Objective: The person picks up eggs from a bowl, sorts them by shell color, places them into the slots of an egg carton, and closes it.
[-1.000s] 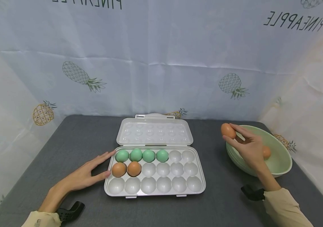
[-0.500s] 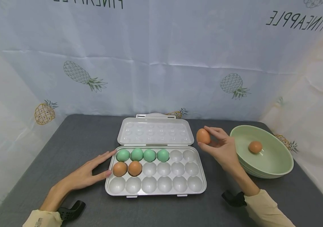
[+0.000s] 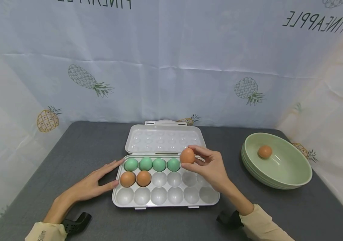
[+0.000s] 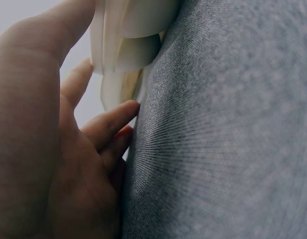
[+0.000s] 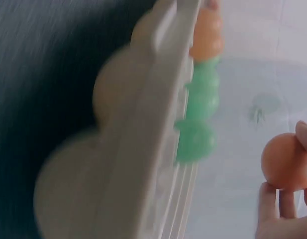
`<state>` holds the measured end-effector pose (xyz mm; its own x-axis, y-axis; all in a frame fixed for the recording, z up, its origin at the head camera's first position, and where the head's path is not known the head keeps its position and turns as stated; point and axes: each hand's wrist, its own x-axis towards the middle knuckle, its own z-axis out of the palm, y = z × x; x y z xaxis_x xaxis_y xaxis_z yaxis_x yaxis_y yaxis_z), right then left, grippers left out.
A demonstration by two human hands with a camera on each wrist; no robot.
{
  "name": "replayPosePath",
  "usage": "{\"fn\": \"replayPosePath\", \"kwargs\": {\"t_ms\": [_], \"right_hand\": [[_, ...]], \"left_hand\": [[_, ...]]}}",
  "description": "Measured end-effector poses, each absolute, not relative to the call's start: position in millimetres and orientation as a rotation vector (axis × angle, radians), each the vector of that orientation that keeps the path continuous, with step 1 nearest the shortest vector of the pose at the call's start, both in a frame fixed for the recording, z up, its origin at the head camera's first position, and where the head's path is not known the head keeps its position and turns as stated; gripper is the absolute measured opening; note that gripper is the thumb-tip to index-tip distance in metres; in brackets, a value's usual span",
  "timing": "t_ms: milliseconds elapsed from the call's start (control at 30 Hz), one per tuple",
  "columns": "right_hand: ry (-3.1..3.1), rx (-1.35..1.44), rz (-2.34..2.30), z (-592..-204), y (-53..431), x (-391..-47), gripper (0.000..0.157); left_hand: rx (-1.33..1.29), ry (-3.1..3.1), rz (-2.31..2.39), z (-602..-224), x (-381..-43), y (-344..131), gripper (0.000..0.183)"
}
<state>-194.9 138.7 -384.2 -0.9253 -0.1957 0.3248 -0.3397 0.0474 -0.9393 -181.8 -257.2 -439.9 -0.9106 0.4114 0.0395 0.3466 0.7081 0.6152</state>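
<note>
Between thumb and fingers my right hand (image 3: 208, 167) pinches a brown egg (image 3: 187, 156), held above the back row of the egg box, just right of the last green egg (image 3: 173, 164). In the right wrist view that brown egg (image 5: 286, 162) hangs clear of the box. The white egg box (image 3: 166, 205) lies with its lid (image 3: 165, 139) folded back. Several green eggs fill the left of its back row; two brown eggs (image 3: 144, 178) sit in the middle row. My left hand (image 3: 84, 189) touches the box's left edge with thumb and fingertips spread.
At the right, a stack of pale green bowls (image 3: 288, 170) stands on the dark grey table (image 3: 99, 221). One brown egg (image 3: 264, 151) lies in the top bowl. A pineapple-print cloth (image 3: 165, 90) hangs behind the table.
My right hand has carried the brown egg leftward from the bowl to over the egg box. The egg in the bowl has rolled a little left. My left hand has stayed put.
</note>
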Motion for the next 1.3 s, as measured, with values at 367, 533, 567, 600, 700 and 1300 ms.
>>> {"fn": "replayPosePath", "kwargs": {"t_ms": [367, 533, 567, 600, 700, 1300], "right_hand": [[-2.272, 0.557, 2.112, -395, 93, -176, 0.058], [-2.315, 0.603, 2.092, -405, 79, -174, 0.051], [-2.324, 0.616, 2.075, -406, 78, -173, 0.050], [-2.331, 0.631, 2.056, -408, 77, -173, 0.049], [-2.370, 0.638, 1.995, -414, 73, -172, 0.048], [-2.477, 0.684, 1.844, -428, 63, -179, 0.047]], "left_hand": [[0.646, 2.811, 0.990, -441, -182, -257, 0.070], [0.654, 2.811, 0.995, -442, -182, -258, 0.070], [0.653, 2.810, 0.995, -442, -182, -258, 0.070], [0.650, 2.810, 0.992, -442, -182, -258, 0.070], [0.645, 2.808, 0.991, -442, -182, -258, 0.070], [0.679, 2.814, 1.004, -443, -184, -258, 0.070]]}}
